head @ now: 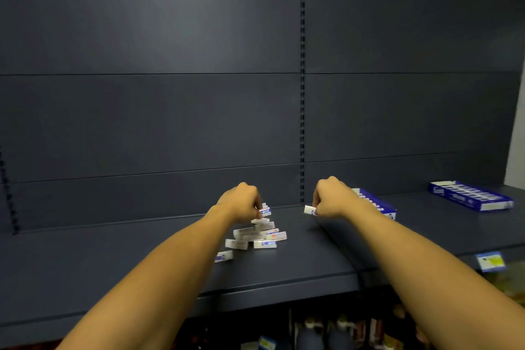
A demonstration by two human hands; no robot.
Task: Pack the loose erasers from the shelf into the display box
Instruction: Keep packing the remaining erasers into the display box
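We have both hands out over the dark shelf (170, 258). Our left hand (241, 202) is closed in a pinch on one eraser (265, 211) at the top of the loose pile (257, 236), which sits near the middle of the shelf, closer to the back panel than to the front edge. Our right hand (329, 199) is closed on a second eraser (310, 210), held clear of the shelf just beside the nearer display box (376, 203), which our forearm partly hides.

We judge these erasers light, small and fairly stiff, each in a smooth paper sleeve that could slide between fingertips. The best hold is across the long sides, thumb against forefinger. The pile looks loosely stacked, so lifting from the top should disturb it least.

Counting: two hands, each gripping one eraser; about eight more in the pile, though overlap makes that uncertain; one stray eraser (224, 256) toward the front edge; two blue display boxes, the second (470, 195) near the shelf's right end.
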